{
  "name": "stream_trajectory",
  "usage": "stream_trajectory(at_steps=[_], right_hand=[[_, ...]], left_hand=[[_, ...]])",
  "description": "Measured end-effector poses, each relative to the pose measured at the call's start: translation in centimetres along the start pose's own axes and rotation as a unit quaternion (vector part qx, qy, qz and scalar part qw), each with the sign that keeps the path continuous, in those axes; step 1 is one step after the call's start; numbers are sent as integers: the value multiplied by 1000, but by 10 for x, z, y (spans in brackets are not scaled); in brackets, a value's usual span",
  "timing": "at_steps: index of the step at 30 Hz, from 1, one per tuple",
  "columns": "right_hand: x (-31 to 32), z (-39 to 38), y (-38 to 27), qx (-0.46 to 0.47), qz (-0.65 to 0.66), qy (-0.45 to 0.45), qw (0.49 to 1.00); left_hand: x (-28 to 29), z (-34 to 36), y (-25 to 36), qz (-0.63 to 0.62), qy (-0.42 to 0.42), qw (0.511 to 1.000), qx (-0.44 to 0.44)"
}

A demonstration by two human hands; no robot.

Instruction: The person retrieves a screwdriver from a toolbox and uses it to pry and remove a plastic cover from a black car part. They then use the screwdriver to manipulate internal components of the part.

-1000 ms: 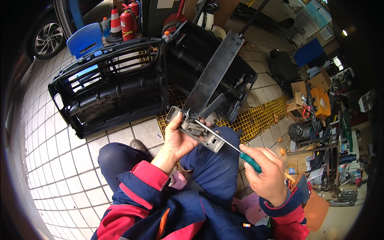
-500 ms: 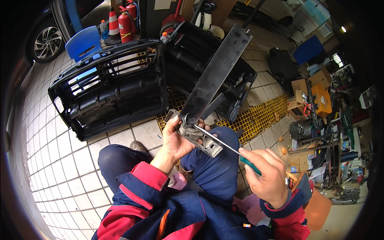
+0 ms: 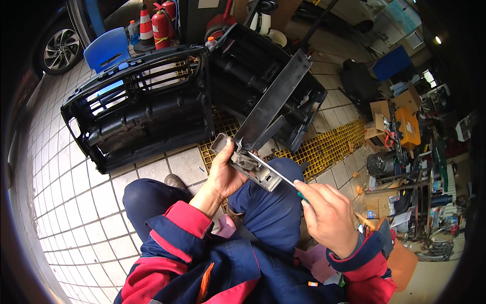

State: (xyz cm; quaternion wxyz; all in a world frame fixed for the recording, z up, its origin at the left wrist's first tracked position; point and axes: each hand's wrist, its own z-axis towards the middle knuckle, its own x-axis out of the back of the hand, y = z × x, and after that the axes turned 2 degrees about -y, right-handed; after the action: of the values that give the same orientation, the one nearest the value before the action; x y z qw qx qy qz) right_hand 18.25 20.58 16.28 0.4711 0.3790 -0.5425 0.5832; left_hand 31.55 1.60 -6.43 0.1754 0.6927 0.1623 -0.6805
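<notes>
My left hand [image 3: 223, 175] is closed around a grey bracket-like part [image 3: 266, 177] over my lap, its thumb along the upper side. From that part a long flat black panel [image 3: 276, 99] extends away and to the right. In my right hand [image 3: 329, 215] is a screwdriver [image 3: 276, 173] with a green handle, mostly covered by the fingers. Its thin metal shaft slants up and left, and the tip meets the spot where the grey part joins the panel. What exactly the tip touches is too small to tell.
Two large black plastic frames [image 3: 147, 114] [image 3: 248, 61] stand ahead on the tiled floor, by a yellow grating [image 3: 329, 149]. Behind them are a blue chair [image 3: 107, 48], a traffic cone [image 3: 145, 28] and fire extinguishers [image 3: 161, 30]. Cluttered tools and boxes [image 3: 405, 121] fill the right.
The far end of the black panel has dropped lower and nearer. My right hand has shifted slightly left and up with the screwdriver, whose handle shows less now.
</notes>
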Motion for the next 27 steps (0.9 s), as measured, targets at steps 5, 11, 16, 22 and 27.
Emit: stream_trajectory(at_steps=[5, 11, 16, 22, 27], right_hand=[[-8, 1, 10, -114, 172, -52, 977], [-18, -3, 14, -102, 154, -44, 982], [-16, -4, 25, -188, 279, -114, 935], [-11, -13, 58, -231, 462, -119, 848], [-69, 28, 81, -206, 712, 16, 671]], left_hand=[[-1, -2, 6, 36, 0, 999, -7], [-24, 0, -1, 72, 111, 990, -42], [-29, -2, 5, 75, 114, 990, -47], [-20, -2, 8, 114, 50, 992, -30], [-41, 1, 13, 220, 25, 975, -35]])
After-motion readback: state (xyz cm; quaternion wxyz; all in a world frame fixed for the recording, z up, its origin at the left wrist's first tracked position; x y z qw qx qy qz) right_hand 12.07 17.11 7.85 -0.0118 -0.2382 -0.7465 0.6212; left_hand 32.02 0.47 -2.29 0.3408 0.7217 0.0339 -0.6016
